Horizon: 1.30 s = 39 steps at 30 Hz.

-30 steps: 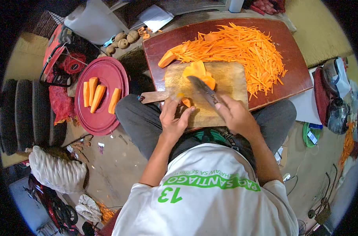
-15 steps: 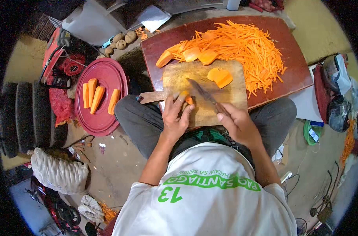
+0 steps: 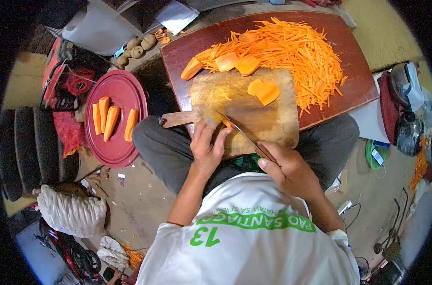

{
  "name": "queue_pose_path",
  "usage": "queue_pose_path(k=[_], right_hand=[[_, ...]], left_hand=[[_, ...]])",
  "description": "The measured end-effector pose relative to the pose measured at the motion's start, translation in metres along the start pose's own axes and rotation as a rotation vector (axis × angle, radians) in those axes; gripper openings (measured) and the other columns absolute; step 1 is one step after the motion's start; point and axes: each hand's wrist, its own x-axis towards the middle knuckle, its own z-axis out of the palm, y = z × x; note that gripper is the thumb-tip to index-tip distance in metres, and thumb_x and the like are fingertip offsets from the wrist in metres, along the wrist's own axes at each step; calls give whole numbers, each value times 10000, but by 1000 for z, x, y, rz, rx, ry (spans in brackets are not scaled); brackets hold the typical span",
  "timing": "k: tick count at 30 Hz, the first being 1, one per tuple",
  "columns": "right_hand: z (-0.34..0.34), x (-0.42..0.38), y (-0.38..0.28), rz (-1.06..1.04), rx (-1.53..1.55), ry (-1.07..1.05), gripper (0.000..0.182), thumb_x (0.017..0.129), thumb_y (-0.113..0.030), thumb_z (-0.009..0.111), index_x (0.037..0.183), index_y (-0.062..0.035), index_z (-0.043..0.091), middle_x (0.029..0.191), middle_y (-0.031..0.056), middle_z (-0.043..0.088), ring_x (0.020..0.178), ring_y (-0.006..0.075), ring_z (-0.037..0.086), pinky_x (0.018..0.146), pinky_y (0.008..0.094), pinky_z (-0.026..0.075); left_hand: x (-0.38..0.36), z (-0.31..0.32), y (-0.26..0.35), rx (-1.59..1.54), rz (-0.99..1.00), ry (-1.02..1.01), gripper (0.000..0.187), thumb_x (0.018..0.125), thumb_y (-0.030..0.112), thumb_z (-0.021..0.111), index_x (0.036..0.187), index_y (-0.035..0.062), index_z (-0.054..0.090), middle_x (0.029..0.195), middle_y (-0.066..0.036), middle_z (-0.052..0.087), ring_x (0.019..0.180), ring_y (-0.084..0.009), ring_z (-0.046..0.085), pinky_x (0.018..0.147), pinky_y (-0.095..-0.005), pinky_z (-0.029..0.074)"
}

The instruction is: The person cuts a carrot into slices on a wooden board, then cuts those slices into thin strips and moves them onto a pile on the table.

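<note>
My right hand is closed around the handle of a knife, whose blade slants up and left over the wooden cutting board. The blade's tip end touches or nearly touches a small orange carrot piece. My left hand pinches that piece at the board's lower left, fingers bent. Flat carrot slices lie on the board's upper right. Beyond the board, a large heap of thin carrot strips covers part of the dark red table, with thicker pieces at its left.
To the left, a round red lid holds several peeled carrots. Brown round vegetables lie behind it. A white sack and dark tires are farther left. A green basket stands at right.
The knife blade has moved down and left from above the board to the carrot piece by my left fingers. My right hand has turned slightly. The whole view has shifted a little.
</note>
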Motion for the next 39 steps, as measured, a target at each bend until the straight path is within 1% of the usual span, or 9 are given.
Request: queue_pose_path(k=[1, 4, 7, 12, 25, 28, 31, 33, 39], right_hand=[[3, 0, 2, -27, -18, 26, 416, 1043, -200, 639, 1387, 30, 591, 1067, 263, 737, 1045, 461, 732, 905, 504, 562], [-2, 0, -16, 210, -52, -109, 436, 1054, -225, 608, 1423, 1, 553, 1077, 285, 729, 1029, 501, 720, 874, 541, 563], [-4, 2, -28, 284, -91, -172, 446, 1060, -236, 584, 1444, -19, 521, 1078, 299, 721, 995, 529, 706, 841, 584, 556], [-2, 4, -22, 274, -48, -178, 450, 1063, -234, 578, 1453, -25, 498, 1061, 298, 719, 966, 535, 703, 827, 604, 550], [7, 17, -15, 230, -48, -175, 444, 1069, -215, 593, 1446, 0, 497, 1105, 292, 711, 998, 515, 704, 846, 568, 557], [13, 20, -12, 163, -46, -100, 441, 1062, -220, 610, 1423, 13, 512, 1091, 287, 718, 992, 516, 706, 843, 571, 556], [17, 17, -10, 223, -103, -133, 441, 1051, -206, 630, 1413, 21, 520, 1059, 289, 726, 968, 517, 714, 816, 565, 562], [20, 15, -9, 186, -127, -115, 442, 1046, -194, 638, 1411, 23, 519, 1041, 292, 729, 950, 517, 717, 798, 556, 567], [20, 7, -6, 170, -108, -98, 428, 1038, -173, 652, 1391, 34, 526, 1017, 295, 729, 936, 517, 720, 788, 549, 573]], left_hand=[[0, 0, 0, -5, -3, 6, 358, 831, 20, 901, 1154, -41, 759, 1143, -215, 733, 991, -366, 724, 901, -388, 576], [0, 0, 0, -8, -9, 3, 349, 827, 22, 904, 1139, -42, 761, 1112, -211, 731, 958, -353, 723, 864, -381, 576], [2, -2, 1, 12, 2, -23, 336, 823, 23, 907, 1120, -42, 765, 1071, -202, 729, 923, -338, 723, 826, -375, 578], [4, -1, -1, -33, -14, -21, 316, 818, -4, 904, 1101, -41, 769, 1004, -189, 731, 860, -317, 714, 787, -359, 578], [7, 0, 0, -56, -67, 6, 304, 847, -23, 885, 1124, -50, 764, 1002, -189, 754, 872, -297, 739, 809, -358, 586], [7, 2, -1, -58, -67, 36, 297, 847, -27, 883, 1116, -54, 758, 987, -187, 753, 863, -297, 735, 806, -353, 581], [5, 1, -3, -68, -97, 26, 291, 849, -32, 880, 1111, -55, 754, 975, -186, 749, 852, -297, 727, 800, -349, 573], [3, 0, -3, -76, -113, 13, 290, 850, -34, 877, 1112, -52, 754, 968, -183, 744, 844, -298, 720, 795, -347, 568], [1, 1, -2, -81, -20, 3, 265, 848, -38, 876, 1084, -40, 756, 943, -176, 729, 819, -294, 707, 775, -358, 566]])
